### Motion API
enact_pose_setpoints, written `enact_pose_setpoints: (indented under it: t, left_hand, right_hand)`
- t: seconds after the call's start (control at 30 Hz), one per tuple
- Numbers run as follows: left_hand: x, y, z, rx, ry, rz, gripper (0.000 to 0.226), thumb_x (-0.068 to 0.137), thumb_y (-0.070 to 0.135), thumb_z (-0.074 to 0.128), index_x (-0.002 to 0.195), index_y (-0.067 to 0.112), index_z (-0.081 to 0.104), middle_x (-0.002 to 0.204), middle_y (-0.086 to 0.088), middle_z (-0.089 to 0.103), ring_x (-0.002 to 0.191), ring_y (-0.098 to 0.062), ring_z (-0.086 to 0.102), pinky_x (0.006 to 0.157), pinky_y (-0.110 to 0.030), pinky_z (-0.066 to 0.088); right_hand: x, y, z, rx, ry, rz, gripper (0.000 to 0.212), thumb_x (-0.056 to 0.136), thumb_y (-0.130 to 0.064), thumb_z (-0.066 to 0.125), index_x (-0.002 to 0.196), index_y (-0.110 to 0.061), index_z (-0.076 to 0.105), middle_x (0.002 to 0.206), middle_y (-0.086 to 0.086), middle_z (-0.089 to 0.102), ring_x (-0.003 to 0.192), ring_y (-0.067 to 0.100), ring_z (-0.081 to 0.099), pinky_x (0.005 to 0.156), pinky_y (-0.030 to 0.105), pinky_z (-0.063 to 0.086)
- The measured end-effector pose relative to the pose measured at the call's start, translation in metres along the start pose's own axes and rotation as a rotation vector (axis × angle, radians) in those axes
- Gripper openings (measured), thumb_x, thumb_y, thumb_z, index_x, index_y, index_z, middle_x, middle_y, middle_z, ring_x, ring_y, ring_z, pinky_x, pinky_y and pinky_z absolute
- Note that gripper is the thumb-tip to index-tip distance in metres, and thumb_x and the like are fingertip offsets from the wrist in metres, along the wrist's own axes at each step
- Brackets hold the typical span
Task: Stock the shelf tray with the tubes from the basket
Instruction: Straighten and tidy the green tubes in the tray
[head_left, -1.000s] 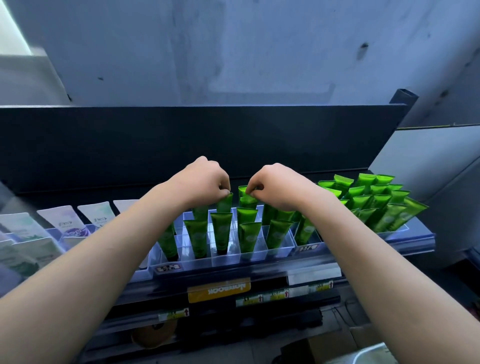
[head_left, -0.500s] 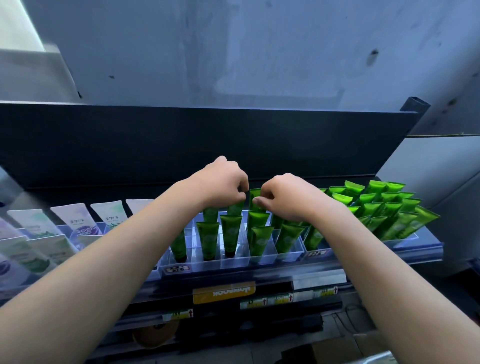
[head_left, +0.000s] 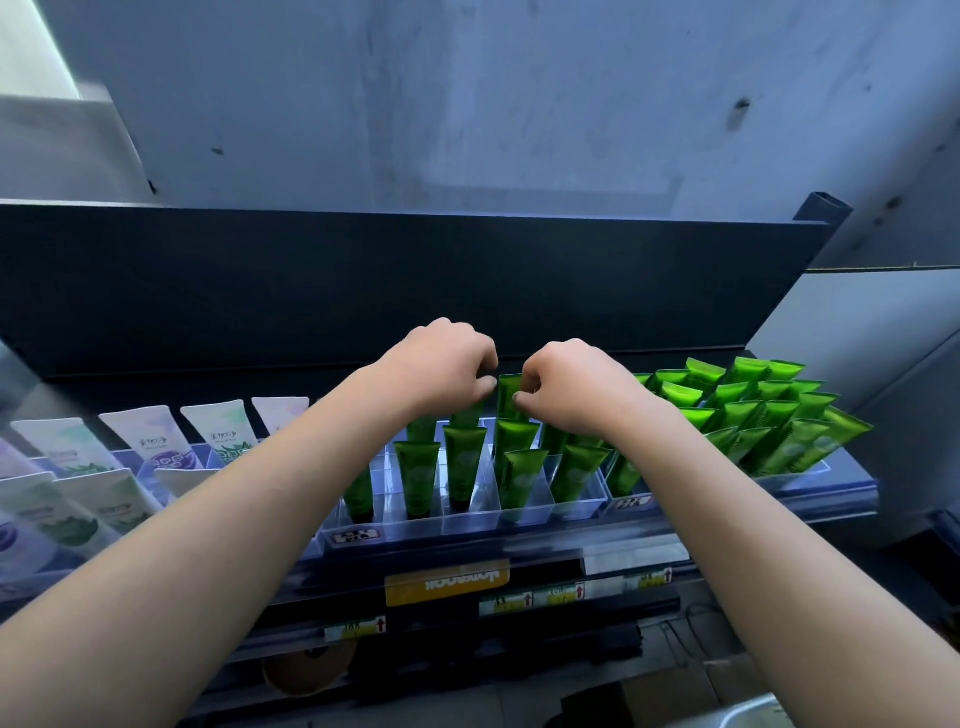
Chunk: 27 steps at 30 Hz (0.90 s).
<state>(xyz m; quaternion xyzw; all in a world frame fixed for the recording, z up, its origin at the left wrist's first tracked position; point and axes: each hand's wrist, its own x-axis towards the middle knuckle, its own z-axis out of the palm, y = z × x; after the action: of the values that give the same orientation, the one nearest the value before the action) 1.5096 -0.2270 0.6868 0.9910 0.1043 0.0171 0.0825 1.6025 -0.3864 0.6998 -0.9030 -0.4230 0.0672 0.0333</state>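
Since earlier, right hand (head_left: 571, 392) grip on glossy green tube (head_left: 508, 397).

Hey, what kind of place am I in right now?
Most likely a shop aisle: a clear divided shelf tray holds rows of green tubes, price labels run along the shelf edge, and white tubes stand alongside.
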Motion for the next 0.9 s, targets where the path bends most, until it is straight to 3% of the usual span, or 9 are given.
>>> enact_pose_setpoints:
  t: [0.1,0.2,0.3,0.37,0.47,0.73,0.9]
  left_hand:
    - [0.008,0.005,0.003,-0.103,-0.004,-0.002,0.038,0.098,0.048,0.058,0.128,0.026,0.067,0.110,0.002,0.065,0.106,-0.025,0.057,0.092,-0.044,0.052]
    - [0.015,0.010,0.005,-0.103,-0.065,-0.020,0.021,0.095,0.038,0.060,0.109,0.031,0.075,0.096,0.006,0.071,0.098,-0.025,0.063,0.083,-0.040,0.055]
    - [0.018,0.016,0.006,-0.092,-0.055,-0.051,0.023,0.093,0.025,0.058,0.105,0.030,0.077,0.095,0.004,0.075,0.094,-0.024,0.065,0.076,-0.034,0.047]
    - [0.019,0.017,0.007,-0.099,-0.024,-0.054,0.026,0.090,0.022,0.058,0.103,0.029,0.080,0.095,0.004,0.076,0.092,-0.023,0.065,0.076,-0.034,0.047]
    - [0.019,0.016,0.008,-0.146,-0.009,-0.073,0.027,0.086,0.020,0.058,0.096,0.028,0.082,0.089,0.004,0.077,0.085,-0.022,0.068,0.073,-0.033,0.053]
    - [0.017,0.017,0.010,-0.250,0.008,-0.121,0.027,0.085,0.019,0.058,0.088,0.031,0.083,0.070,0.005,0.072,0.061,-0.019,0.061,0.052,-0.026,0.040]
    - [0.018,0.015,0.008,-0.227,-0.020,-0.119,0.023,0.086,0.024,0.060,0.090,0.034,0.082,0.078,0.007,0.075,0.074,-0.019,0.068,0.062,-0.032,0.057]
  right_hand:
    - [0.001,0.000,0.000,0.033,-0.001,0.015,0.005,0.089,-0.038,0.068,0.088,-0.033,0.069,0.089,-0.004,0.067,0.081,0.021,0.064,0.065,0.030,0.051]
    - [0.003,0.001,0.000,0.054,0.015,0.023,0.019,0.086,-0.030,0.069,0.105,-0.033,0.070,0.098,-0.005,0.067,0.085,0.022,0.065,0.068,0.033,0.056]
    - [0.006,0.003,0.002,0.099,0.023,0.036,0.034,0.085,-0.028,0.072,0.117,-0.032,0.063,0.105,-0.005,0.066,0.090,0.022,0.065,0.078,0.040,0.060]
    - [0.007,0.005,0.004,0.114,0.029,0.032,0.035,0.085,-0.027,0.073,0.120,-0.031,0.067,0.108,-0.003,0.069,0.092,0.023,0.066,0.080,0.042,0.061]
    - [0.008,0.008,0.004,0.123,0.051,0.015,0.028,0.086,-0.025,0.074,0.113,-0.033,0.076,0.103,-0.003,0.073,0.089,0.022,0.068,0.079,0.040,0.063]
    - [0.009,0.013,0.001,0.195,0.024,-0.027,0.019,0.085,-0.020,0.072,0.093,-0.034,0.081,0.088,-0.010,0.075,0.072,0.013,0.069,0.065,0.032,0.061]
    - [0.013,0.015,-0.004,0.207,0.002,-0.091,0.018,0.083,-0.020,0.072,0.086,-0.036,0.081,0.085,-0.011,0.075,0.077,0.014,0.071,0.072,0.035,0.063]
